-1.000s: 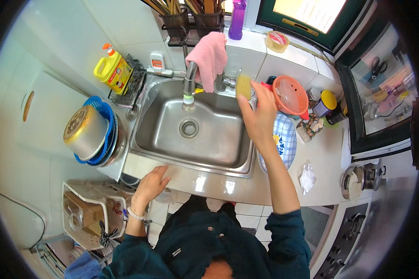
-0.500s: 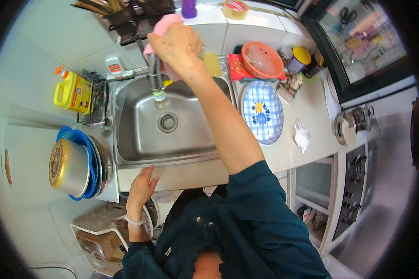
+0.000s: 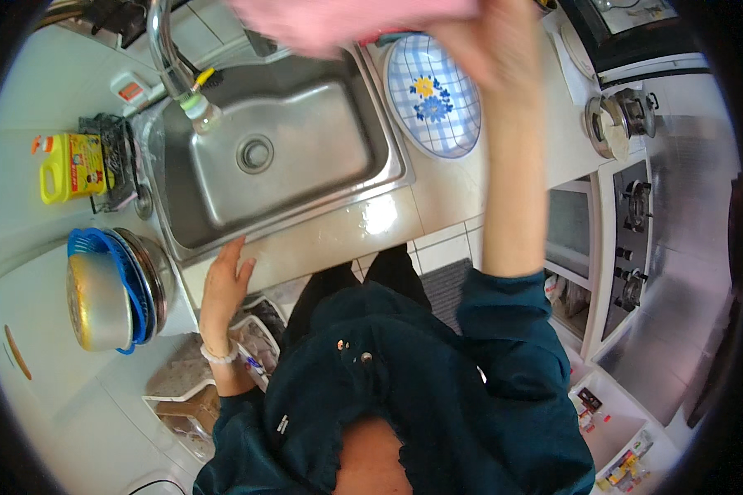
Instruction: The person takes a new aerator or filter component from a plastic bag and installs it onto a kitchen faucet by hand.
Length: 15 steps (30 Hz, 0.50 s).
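One left hand [image 3: 225, 285]: spread out, nothing held, by the counter [image 3: 322, 239].
Right hand [image 3: 495, 45]: blurred; the pink cloth [image 3: 338, 21] seems gripped.
Pink cloth: held up, hiding part of the sink [image 3: 305, 136]; likely being carried.
Flowered oval plate [image 3: 433, 99]: not to be bumped next; a tight hold seems needed.

The pale counter [image 3: 326, 233] holds a sink [image 3: 297, 194], a checked dish [image 3: 433, 103] and, apparently, stacked cookware [image 3: 114, 289].
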Tool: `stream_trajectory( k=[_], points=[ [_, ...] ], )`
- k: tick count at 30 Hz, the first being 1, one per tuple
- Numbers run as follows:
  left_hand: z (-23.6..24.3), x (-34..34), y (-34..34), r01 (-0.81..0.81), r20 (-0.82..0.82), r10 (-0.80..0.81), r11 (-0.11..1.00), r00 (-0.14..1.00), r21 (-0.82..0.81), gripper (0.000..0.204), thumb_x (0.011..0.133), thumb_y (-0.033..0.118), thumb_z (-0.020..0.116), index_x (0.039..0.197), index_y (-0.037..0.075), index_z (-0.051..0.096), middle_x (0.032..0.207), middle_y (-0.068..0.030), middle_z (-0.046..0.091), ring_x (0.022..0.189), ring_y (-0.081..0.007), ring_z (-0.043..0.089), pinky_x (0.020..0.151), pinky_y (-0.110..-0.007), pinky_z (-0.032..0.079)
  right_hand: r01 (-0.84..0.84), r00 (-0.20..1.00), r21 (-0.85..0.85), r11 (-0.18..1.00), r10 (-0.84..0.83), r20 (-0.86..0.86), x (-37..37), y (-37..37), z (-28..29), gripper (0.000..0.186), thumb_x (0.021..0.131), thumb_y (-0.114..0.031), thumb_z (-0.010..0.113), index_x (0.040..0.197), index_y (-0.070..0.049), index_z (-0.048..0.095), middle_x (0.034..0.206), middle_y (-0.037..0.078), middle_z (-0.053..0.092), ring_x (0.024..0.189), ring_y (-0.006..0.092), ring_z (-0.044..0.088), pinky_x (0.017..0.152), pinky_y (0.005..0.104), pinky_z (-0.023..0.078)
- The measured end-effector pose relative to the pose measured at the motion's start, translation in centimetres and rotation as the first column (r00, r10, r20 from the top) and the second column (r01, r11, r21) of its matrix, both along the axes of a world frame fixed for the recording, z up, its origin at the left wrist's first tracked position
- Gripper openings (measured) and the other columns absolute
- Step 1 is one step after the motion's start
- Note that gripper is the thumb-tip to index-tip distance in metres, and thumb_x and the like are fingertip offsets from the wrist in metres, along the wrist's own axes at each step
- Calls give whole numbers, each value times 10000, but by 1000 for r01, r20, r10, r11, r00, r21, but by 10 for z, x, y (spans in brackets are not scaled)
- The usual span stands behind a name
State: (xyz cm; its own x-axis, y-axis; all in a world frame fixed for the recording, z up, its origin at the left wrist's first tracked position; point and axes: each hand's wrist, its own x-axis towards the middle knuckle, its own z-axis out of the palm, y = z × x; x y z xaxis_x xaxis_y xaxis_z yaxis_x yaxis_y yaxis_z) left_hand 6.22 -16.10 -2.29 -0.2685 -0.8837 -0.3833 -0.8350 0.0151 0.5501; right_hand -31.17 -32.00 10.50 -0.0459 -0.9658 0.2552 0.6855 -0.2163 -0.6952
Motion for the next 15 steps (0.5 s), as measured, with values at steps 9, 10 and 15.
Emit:
stream_trajectory(
  k=[9, 10, 15],
  points=[
    [-11, -7, -18, 22, 43, -23, 999, 999, 36, 389, 886, 127, 555, 1248, -4, 499, 1179, -227, 559, 1070, -379, 546, 894, -393, 436, 623, 279, 257, 739, 97, -955, -166, 209, -84, 251, 848, -135, 561, 1030, 34, 595, 934, 88, 643, 849, 185, 609, 770, 305, 476],
    [-11, -9, -21, 51, 53, -52, 999, 997, 3, 389, 887, 123, 553, 1250, -3, 498, 1180, -225, 558, 1064, -381, 547, 890, -394, 438, 640, 198, 195, 743, 86, -976, -172, 222, -112, 240, 848, -124, 552, 1025, 33, 590, 927, 100, 650, 834, 219, 614, 757, 322, 474],
    [-5, -19, -33, 93, 62, -94, 996, 994, 9, 389, 893, 132, 548, 1254, 0, 493, 1197, -213, 552, 1071, -379, 542, 894, -396, 433, 608, -326, 8, 794, 259, -909, -152, 258, -236, 237, 828, -64, 550, 1051, 6, 591, 1109, 201, 609, 993, 433, 564, 893, 426, 448]
  ],
)
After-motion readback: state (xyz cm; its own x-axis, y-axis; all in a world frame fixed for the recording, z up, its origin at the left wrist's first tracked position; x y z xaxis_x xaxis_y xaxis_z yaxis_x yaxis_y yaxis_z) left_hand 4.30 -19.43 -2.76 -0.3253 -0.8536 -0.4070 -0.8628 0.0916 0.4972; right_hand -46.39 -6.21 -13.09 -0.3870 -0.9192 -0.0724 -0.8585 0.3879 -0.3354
